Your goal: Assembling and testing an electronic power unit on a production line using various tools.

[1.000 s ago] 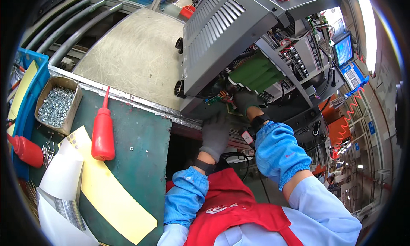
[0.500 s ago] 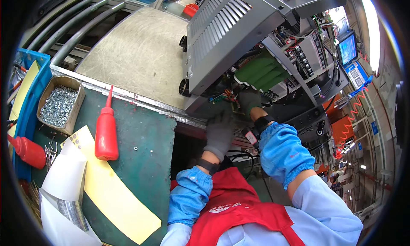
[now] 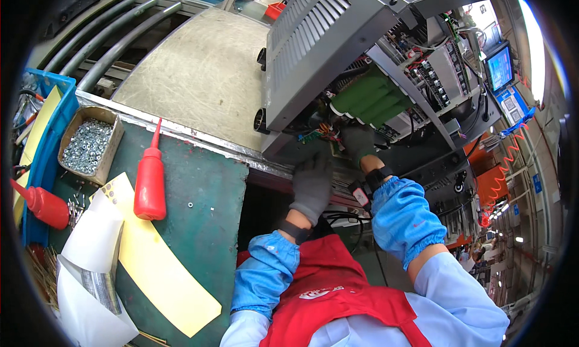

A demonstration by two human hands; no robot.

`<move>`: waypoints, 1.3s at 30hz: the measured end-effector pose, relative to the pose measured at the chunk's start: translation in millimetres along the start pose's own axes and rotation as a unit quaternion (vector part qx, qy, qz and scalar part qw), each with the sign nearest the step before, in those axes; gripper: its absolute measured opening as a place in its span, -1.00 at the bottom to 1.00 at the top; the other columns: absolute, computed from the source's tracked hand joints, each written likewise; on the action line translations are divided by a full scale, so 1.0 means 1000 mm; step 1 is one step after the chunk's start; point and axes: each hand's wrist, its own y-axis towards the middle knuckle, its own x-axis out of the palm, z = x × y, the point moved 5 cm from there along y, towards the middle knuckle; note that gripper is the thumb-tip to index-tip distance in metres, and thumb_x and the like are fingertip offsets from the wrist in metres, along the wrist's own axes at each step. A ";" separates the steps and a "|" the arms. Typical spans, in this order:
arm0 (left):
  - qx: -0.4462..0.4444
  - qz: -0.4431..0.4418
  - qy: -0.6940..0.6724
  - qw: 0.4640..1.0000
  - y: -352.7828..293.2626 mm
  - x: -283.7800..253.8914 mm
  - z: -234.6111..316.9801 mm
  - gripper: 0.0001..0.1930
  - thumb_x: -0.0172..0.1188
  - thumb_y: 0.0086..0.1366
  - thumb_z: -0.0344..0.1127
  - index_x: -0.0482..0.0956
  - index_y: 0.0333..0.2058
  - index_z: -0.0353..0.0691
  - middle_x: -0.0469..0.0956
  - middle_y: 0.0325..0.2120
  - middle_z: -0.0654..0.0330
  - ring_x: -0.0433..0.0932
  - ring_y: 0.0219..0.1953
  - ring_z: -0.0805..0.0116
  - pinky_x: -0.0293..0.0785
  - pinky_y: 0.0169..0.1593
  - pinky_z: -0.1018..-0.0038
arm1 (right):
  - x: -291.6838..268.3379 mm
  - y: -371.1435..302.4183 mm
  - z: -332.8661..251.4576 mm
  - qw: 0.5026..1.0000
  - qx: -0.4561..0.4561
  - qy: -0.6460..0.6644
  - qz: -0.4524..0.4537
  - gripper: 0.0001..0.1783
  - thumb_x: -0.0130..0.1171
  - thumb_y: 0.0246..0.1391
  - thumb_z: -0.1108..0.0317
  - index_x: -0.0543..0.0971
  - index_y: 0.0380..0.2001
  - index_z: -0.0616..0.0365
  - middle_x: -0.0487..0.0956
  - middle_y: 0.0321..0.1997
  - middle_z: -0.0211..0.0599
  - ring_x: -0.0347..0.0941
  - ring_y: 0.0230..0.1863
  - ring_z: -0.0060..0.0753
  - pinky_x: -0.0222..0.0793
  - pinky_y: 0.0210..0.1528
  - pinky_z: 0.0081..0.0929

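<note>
In front of me an open grey metal machine cabinet [image 3: 329,39] lies with its inside facing me. My right hand [image 3: 359,143], in a grey glove, reaches into it, beside a bundle of thin coloured wires [image 3: 327,131] and just below a row of dark green rounded parts [image 3: 371,97]. Its fingertips are hidden among the parts, so any held thing does not show. My left hand [image 3: 312,187], gloved too, lies at the cabinet's lower front edge with fingers stretched forward and nothing visible in them. A small dark device with a pale face [image 3: 360,196] sits by my right wrist.
On the green bench mat [image 3: 199,244] at left are a red squeeze bottle [image 3: 150,187], a box of nuts [image 3: 90,145], yellow card [image 3: 163,268] and white sheets [image 3: 90,235]. A blue bin [image 3: 45,148] stands far left. A lit screen [image 3: 499,68] and red coiled hose [image 3: 503,175] are at right.
The whole view has shifted slightly. Both hands stay at about the same places on the cabinet, the right one still inside it.
</note>
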 end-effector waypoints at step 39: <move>-0.063 -0.269 -0.038 0.960 0.077 0.009 -0.008 -0.67 0.12 0.20 -0.30 0.56 -0.05 -0.19 0.59 -0.09 0.00 0.63 -0.11 0.04 0.56 -0.10 0.14 | -0.006 -0.006 0.002 0.994 -0.039 0.096 -0.025 -0.73 0.09 0.03 0.36 0.59 -0.17 0.11 0.61 -0.19 -0.06 0.56 -0.12 0.02 0.47 -0.10 -0.09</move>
